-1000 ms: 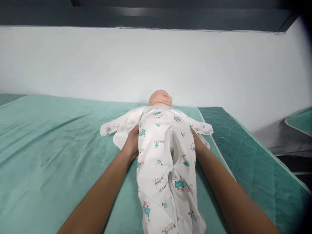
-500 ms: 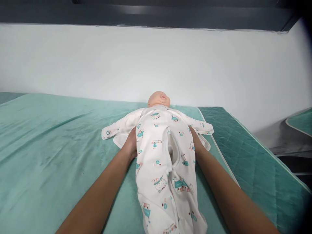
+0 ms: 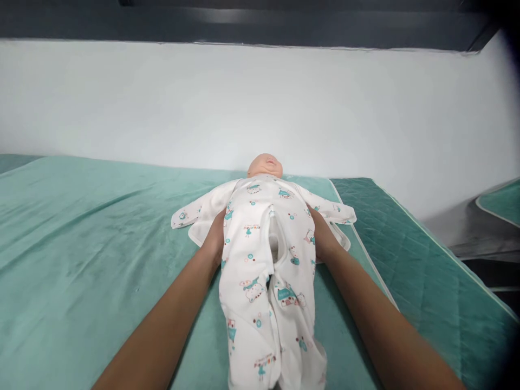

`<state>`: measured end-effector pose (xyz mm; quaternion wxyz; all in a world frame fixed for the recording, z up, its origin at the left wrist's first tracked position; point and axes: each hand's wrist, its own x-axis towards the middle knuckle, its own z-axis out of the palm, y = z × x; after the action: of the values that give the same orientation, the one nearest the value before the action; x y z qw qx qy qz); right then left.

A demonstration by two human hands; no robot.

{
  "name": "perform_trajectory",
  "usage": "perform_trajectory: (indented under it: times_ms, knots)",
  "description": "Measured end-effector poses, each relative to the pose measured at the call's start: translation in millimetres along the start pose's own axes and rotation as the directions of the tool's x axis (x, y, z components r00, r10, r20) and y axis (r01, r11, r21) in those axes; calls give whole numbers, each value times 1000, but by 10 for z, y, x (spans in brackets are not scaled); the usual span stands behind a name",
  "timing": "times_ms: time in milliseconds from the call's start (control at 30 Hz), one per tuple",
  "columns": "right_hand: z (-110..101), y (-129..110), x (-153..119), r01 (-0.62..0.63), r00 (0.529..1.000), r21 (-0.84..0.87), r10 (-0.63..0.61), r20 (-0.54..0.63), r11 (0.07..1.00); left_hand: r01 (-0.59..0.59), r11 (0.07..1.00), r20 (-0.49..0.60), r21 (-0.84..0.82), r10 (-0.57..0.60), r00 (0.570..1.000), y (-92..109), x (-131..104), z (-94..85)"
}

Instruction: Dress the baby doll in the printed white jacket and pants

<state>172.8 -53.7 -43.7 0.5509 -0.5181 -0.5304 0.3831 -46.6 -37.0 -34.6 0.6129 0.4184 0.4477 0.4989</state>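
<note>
A baby doll point(image 3: 265, 165) lies on its back, its bare head by the wall and its sleeves spread sideways. White printed clothing point(image 3: 260, 244) covers its body and legs, with an oval opening between the legs. My left hand point(image 3: 217, 233) is against the left side of the doll's torso, its fingers hidden beneath the clothing. On the opposite side, my right hand point(image 3: 320, 233) touches the torso, its fingers likewise out of sight under the cloth.
A smooth green sheet point(image 3: 101, 260) lies under the doll. Darker quilted green bedding point(image 3: 422, 271) extends at the right. Behind stands a white wall point(image 3: 260, 103), with a dark beam point(image 3: 260, 24) above it.
The clothed lower body and legs of the doll have shifted left. My right hand has moved slightly left with the torso, while my left hand has barely moved.
</note>
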Motion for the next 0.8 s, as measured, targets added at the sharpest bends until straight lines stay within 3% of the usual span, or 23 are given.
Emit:
perform_trajectory:
  times_ms: [167, 300, 400, 567, 700, 800]
  knots:
    - [7, 100, 39, -28, 1000, 99, 28, 1, 995, 67, 997, -28, -24, -68, 997, 55, -31, 2]
    - [-26, 215, 81, -82, 996, 167, 78, 33, 983, -30, 999, -62, 21, 32, 998, 72, 35, -39]
    - [-64, 282, 105, -110, 994, 168, 108, 18, 980, -120, 980, -112, 156, 138, 984, 56, 103, -99]
    - [-128, 319, 128, 20, 989, -131, -39, -142, 991, -292, 876, -114, 383, 359, 926, 29, 190, -177]
    - [-149, 283, 134, 139, 950, -298, -212, -230, 944, -346, 855, -117, 388, 418, 901, 36, 227, -189]
    - [-144, 242, 136, 165, 923, -356, -271, -274, 920, -377, 804, -57, 459, 450, 891, 44, 245, -205]
